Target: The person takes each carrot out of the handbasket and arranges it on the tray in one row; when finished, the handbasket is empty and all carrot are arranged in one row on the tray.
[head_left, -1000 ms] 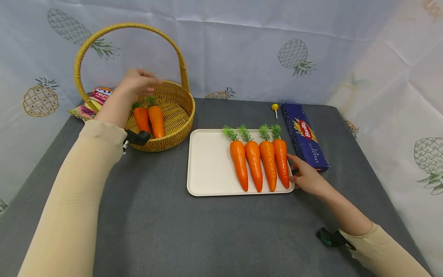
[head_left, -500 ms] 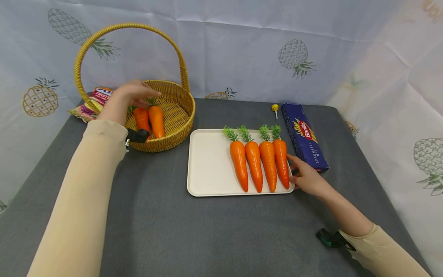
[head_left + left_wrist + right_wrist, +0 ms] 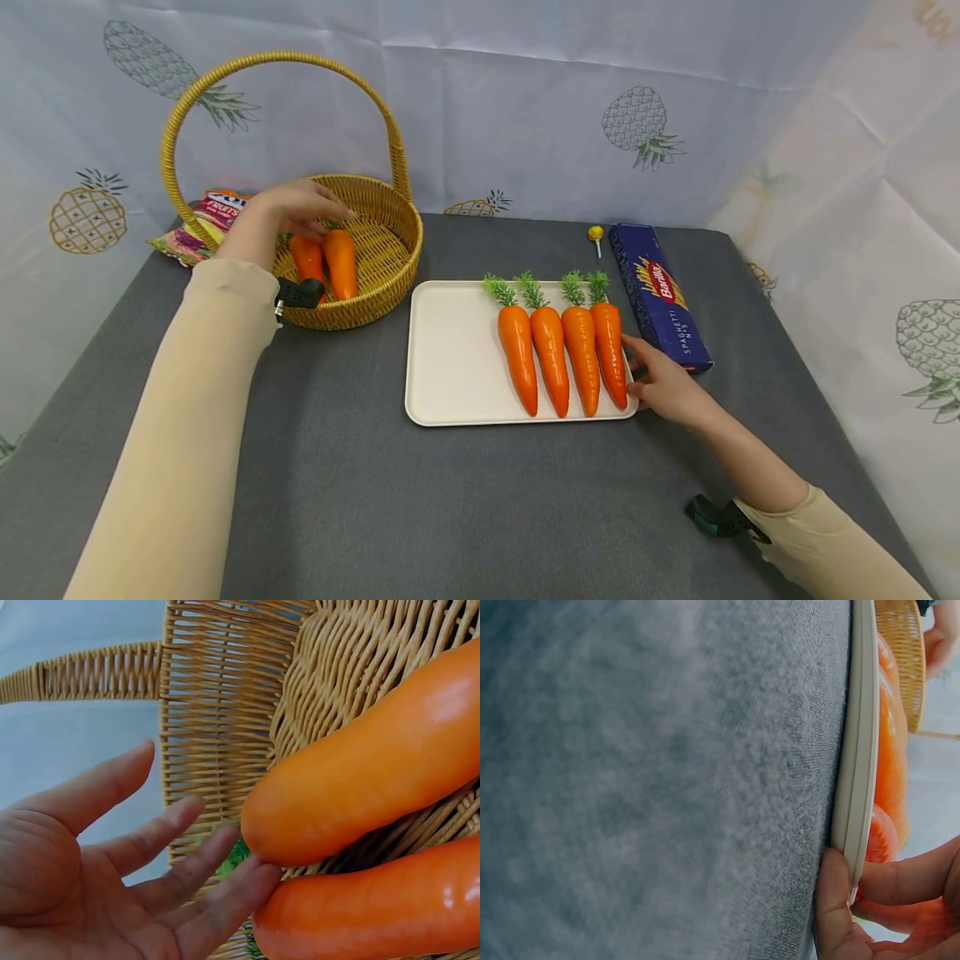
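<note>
My left hand is inside the yellow wicker basket, above the leafy ends of two orange carrots. In the left wrist view its fingers are spread and loosely extended; the fingertips are at the ends of the carrots, and I cannot tell if they touch. Green leaves show partly behind the fingers. My right hand pinches the right edge of a cream tray, thumb and fingers on either side of its rim. Several carrots lie side by side on the tray's right part.
A blue spaghetti box lies right of the tray, with a yellow lollipop beside it. A colourful candy bag sits behind the basket's left side. The basket's tall handle arches over my left hand. A patterned cloth hangs behind the grey table.
My left hand has lowered into the basket and moved closer to the two carrots there. My right hand and the tray have stayed in place.
</note>
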